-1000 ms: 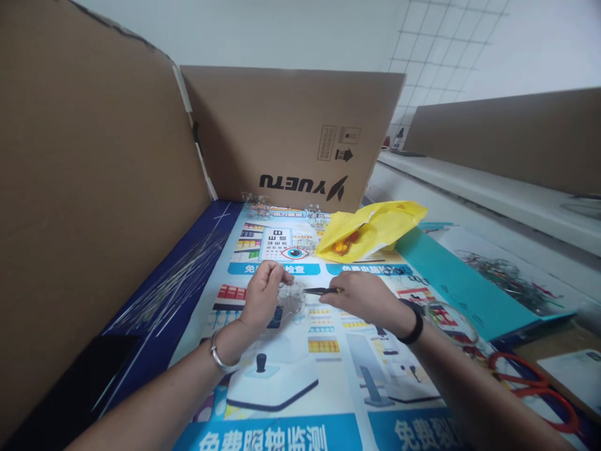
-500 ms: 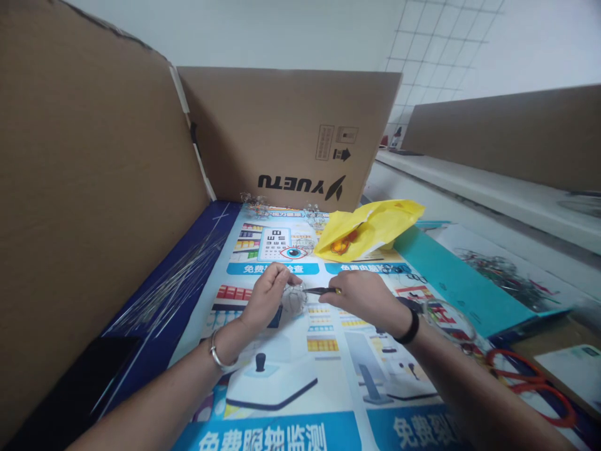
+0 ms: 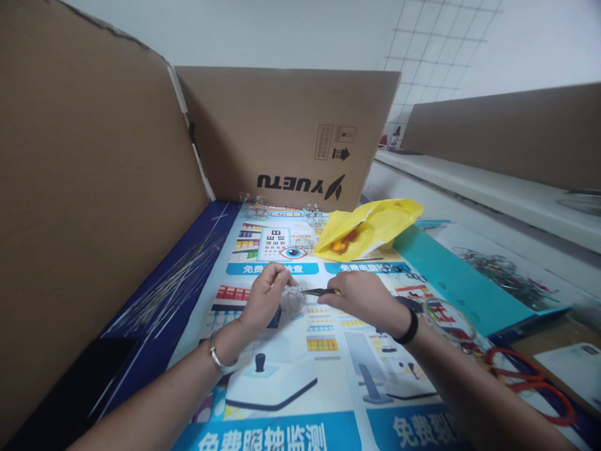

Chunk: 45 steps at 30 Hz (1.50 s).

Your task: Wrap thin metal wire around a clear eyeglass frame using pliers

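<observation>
My left hand (image 3: 266,294) pinches a small piece of looped thin wire (image 3: 295,300) between thumb and fingers, above the printed poster. My right hand (image 3: 364,299) is closed around the handles of a pair of pliers (image 3: 319,291) with dark, slim jaws. The jaw tips point left and meet the edge of the wire loops; whether they grip a strand is too small to tell. Most of the handles lie hidden in the right palm, with a bit of yellow showing.
Straight wires (image 3: 173,282) lie on the blue surface at left. Beyond my hands is a yellow bag (image 3: 375,225). A turquoise box (image 3: 446,282) with tangled wire stands at right, near orange-handled scissors (image 3: 539,382). Cardboard panels (image 3: 282,125) wall the back and left.
Both hands keep nearly the same place and hold. The looped wire has turned slightly between the left fingers and the pliers.
</observation>
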Each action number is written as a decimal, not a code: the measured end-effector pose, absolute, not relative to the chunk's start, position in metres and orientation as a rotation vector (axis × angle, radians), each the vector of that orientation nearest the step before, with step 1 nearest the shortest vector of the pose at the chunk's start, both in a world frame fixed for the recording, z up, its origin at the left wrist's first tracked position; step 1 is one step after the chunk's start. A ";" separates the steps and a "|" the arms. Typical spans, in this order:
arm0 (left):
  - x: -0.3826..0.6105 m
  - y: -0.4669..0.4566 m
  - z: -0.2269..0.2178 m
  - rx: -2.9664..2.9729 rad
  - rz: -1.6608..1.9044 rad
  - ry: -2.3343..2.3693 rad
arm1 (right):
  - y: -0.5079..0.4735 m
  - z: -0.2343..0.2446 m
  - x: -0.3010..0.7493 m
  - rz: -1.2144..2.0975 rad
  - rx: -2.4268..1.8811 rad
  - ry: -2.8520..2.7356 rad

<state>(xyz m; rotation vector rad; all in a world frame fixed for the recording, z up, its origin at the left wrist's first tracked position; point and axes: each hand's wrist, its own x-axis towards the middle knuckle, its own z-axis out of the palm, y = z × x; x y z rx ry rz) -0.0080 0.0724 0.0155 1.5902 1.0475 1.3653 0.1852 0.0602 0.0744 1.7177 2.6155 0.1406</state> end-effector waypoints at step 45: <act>-0.012 0.069 0.017 1.881 1.333 1.256 | 0.060 0.072 0.187 0.263 1.649 2.767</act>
